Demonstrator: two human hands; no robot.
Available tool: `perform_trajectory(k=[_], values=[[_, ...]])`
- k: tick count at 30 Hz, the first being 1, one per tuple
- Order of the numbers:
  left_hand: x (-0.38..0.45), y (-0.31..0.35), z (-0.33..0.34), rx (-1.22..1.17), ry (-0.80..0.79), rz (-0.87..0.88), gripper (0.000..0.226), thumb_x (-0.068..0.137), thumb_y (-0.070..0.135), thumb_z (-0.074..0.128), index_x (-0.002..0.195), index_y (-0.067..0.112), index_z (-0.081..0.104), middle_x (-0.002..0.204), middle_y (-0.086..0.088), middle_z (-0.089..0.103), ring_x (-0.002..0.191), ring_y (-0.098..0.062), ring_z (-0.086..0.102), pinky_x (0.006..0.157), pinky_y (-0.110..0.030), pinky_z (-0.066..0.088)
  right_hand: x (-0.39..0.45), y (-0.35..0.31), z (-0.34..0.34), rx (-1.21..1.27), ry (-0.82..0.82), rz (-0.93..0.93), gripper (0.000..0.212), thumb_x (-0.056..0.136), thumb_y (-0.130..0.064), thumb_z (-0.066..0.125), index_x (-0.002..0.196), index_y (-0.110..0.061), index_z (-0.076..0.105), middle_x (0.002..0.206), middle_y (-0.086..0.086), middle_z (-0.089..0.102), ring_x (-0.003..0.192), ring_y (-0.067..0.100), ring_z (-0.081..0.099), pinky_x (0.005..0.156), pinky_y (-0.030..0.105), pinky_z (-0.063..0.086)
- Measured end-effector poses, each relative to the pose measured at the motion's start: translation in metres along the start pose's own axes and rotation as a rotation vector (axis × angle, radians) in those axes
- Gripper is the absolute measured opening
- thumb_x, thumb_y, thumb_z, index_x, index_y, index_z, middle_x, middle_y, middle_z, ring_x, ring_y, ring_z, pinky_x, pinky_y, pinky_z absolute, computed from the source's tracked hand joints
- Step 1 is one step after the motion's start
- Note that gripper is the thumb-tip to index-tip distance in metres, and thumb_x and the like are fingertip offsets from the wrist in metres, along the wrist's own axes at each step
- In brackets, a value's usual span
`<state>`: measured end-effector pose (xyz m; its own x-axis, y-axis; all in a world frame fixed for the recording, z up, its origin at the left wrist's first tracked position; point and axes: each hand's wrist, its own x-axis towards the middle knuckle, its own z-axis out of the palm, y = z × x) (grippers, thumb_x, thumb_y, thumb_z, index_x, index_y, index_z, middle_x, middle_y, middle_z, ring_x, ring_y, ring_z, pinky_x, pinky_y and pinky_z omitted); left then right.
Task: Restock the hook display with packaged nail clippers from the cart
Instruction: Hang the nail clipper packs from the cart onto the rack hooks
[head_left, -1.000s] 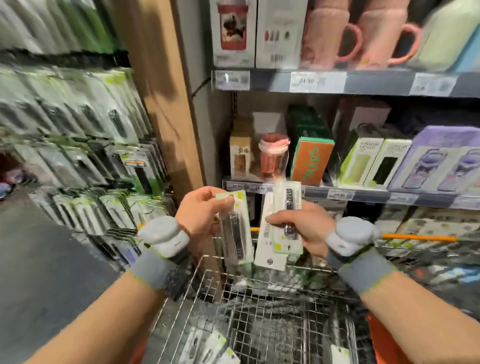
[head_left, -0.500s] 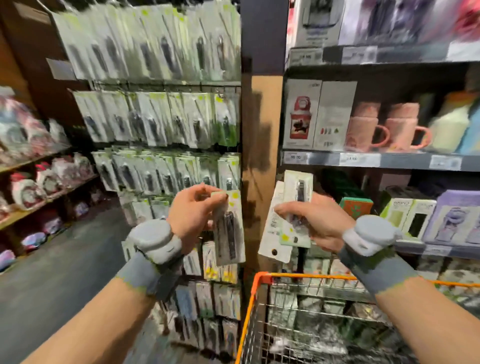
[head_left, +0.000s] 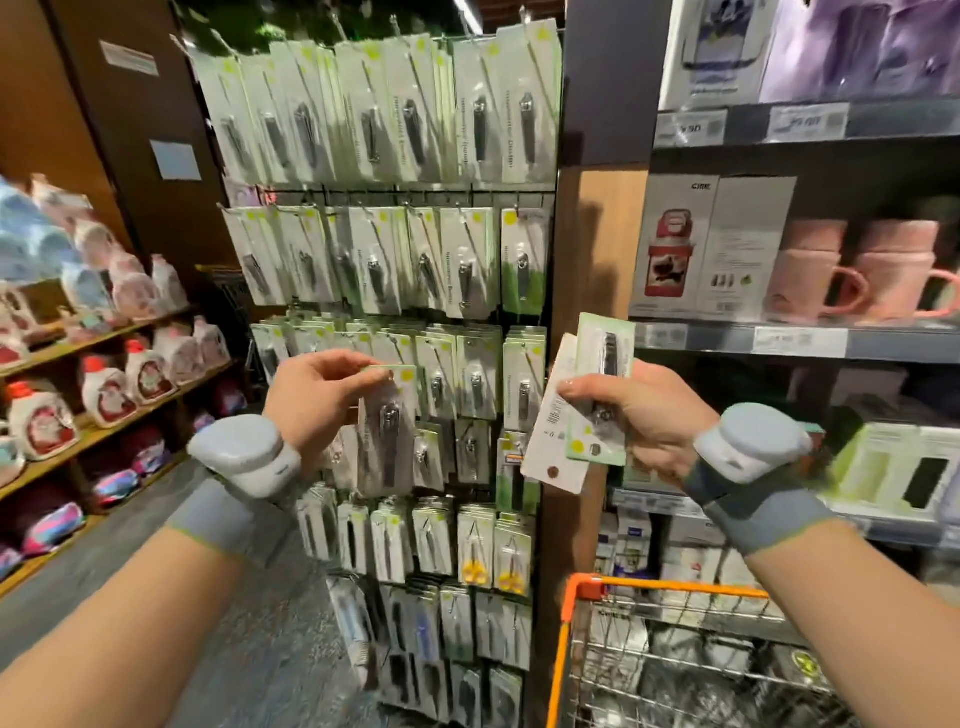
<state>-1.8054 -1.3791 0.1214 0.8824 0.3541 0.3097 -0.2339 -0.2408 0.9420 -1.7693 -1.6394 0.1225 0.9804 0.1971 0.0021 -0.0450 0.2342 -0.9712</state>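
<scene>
My left hand pinches the top of one packaged nail clipper, a clear blister on a green-and-white card, held in front of the middle rows of the hook display. My right hand grips a small stack of clipper packs, fanned upward, just right of the display's edge. The display is dense with hanging clipper cards in several rows. The wire cart with an orange rim sits at the lower right, with more packs lying inside.
A wooden pillar stands between the display and grey shelves with pink mugs and boxes on the right. Wooden shelves of bottles line the left. Grey floor lies below the display.
The view swung up and left from the cart to the hook display. Both hands rose with their packs, the left one now level with the middle hooks.
</scene>
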Motion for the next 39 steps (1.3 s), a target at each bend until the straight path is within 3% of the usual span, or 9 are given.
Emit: perform_trajectory(k=[5, 9, 13, 17, 20, 22, 24, 29, 39], values=[[0.034, -0.036, 0.0, 0.166, -0.074, 0.037, 0.015, 0.076, 0.005, 0.074, 0.07, 0.019, 0.071, 0.06, 0.011, 0.07, 0.057, 0.002, 0.062, 0.06, -0.009, 0.048, 0.031, 0.012, 0.02, 0.016, 0.018, 0.012, 0.019, 0.077, 0.011, 0.064, 0.094, 0.002, 0.065, 0.097, 0.023, 0.069, 0.067, 0.023, 0.07, 0.055, 0.036, 0.058], [0.053, -0.071, 0.011, 0.327, -0.178, 0.049, 0.002, 0.076, 0.01, 0.075, 0.078, 0.011, 0.074, 0.077, -0.004, 0.072, 0.072, -0.012, 0.064, 0.074, -0.02, 0.049, 0.046, 0.024, 0.027, 0.019, 0.064, 0.018, 0.021, 0.077, 0.01, 0.064, 0.096, 0.001, 0.066, 0.1, 0.022, 0.069, 0.076, 0.028, 0.069, 0.06, 0.037, 0.059], [0.082, -0.108, 0.014, 0.532, -0.289, 0.093, 0.007, 0.078, 0.021, 0.075, 0.079, 0.015, 0.075, 0.078, -0.004, 0.073, 0.08, -0.022, 0.068, 0.081, -0.031, 0.051, 0.057, 0.037, 0.036, -0.041, 0.185, 0.017, 0.02, 0.076, 0.007, 0.067, 0.095, 0.0, 0.067, 0.094, 0.021, 0.071, 0.072, 0.024, 0.071, 0.056, 0.034, 0.058], [0.1, -0.129, 0.022, 0.65, -0.435, 0.163, 0.015, 0.081, 0.026, 0.072, 0.082, 0.011, 0.075, 0.079, -0.008, 0.073, 0.081, -0.023, 0.068, 0.074, -0.026, 0.047, 0.066, 0.049, 0.049, -0.059, 0.293, 0.003, 0.021, 0.076, 0.004, 0.069, 0.096, -0.001, 0.067, 0.1, 0.022, 0.069, 0.076, 0.027, 0.069, 0.053, 0.03, 0.056], [0.106, -0.134, 0.03, 0.681, -0.479, 0.184, 0.015, 0.085, 0.028, 0.068, 0.087, 0.015, 0.075, 0.085, -0.006, 0.073, 0.087, -0.02, 0.066, 0.078, -0.025, 0.044, 0.069, 0.054, 0.058, -0.043, 0.327, 0.006, 0.019, 0.078, 0.006, 0.067, 0.095, -0.001, 0.066, 0.096, 0.023, 0.068, 0.066, 0.022, 0.069, 0.044, 0.025, 0.052], [0.108, -0.137, 0.036, 0.699, -0.495, 0.204, 0.016, 0.088, 0.028, 0.064, 0.091, 0.016, 0.075, 0.091, -0.004, 0.073, 0.093, -0.021, 0.064, 0.082, -0.025, 0.042, 0.071, 0.058, 0.063, -0.028, 0.336, 0.025, 0.023, 0.078, 0.007, 0.065, 0.1, 0.001, 0.064, 0.1, 0.026, 0.067, 0.075, 0.029, 0.069, 0.057, 0.04, 0.06], [0.109, -0.139, 0.041, 0.72, -0.492, 0.227, 0.017, 0.089, 0.029, 0.062, 0.094, 0.018, 0.074, 0.096, -0.004, 0.072, 0.098, -0.022, 0.062, 0.086, -0.027, 0.042, 0.073, 0.061, 0.067, -0.025, 0.346, 0.041, 0.028, 0.078, 0.007, 0.066, 0.105, 0.002, 0.064, 0.105, 0.027, 0.067, 0.086, 0.036, 0.067, 0.072, 0.051, 0.057], [0.109, -0.143, 0.049, 0.753, -0.503, 0.244, 0.02, 0.091, 0.031, 0.06, 0.099, 0.019, 0.073, 0.099, -0.005, 0.072, 0.102, -0.025, 0.06, 0.089, -0.032, 0.046, 0.074, 0.062, 0.068, -0.023, 0.346, 0.047, 0.026, 0.077, 0.008, 0.066, 0.101, -0.001, 0.065, 0.098, 0.022, 0.07, 0.074, 0.028, 0.071, 0.062, 0.045, 0.059], [0.108, -0.152, 0.06, 0.868, -0.488, 0.254, 0.021, 0.093, 0.03, 0.055, 0.103, 0.021, 0.071, 0.105, -0.005, 0.07, 0.105, -0.029, 0.059, 0.089, -0.034, 0.046, 0.082, 0.066, 0.061, -0.044, 0.329, 0.043, 0.024, 0.076, 0.008, 0.068, 0.097, -0.003, 0.066, 0.097, 0.021, 0.071, 0.085, 0.033, 0.07, 0.068, 0.047, 0.059]])
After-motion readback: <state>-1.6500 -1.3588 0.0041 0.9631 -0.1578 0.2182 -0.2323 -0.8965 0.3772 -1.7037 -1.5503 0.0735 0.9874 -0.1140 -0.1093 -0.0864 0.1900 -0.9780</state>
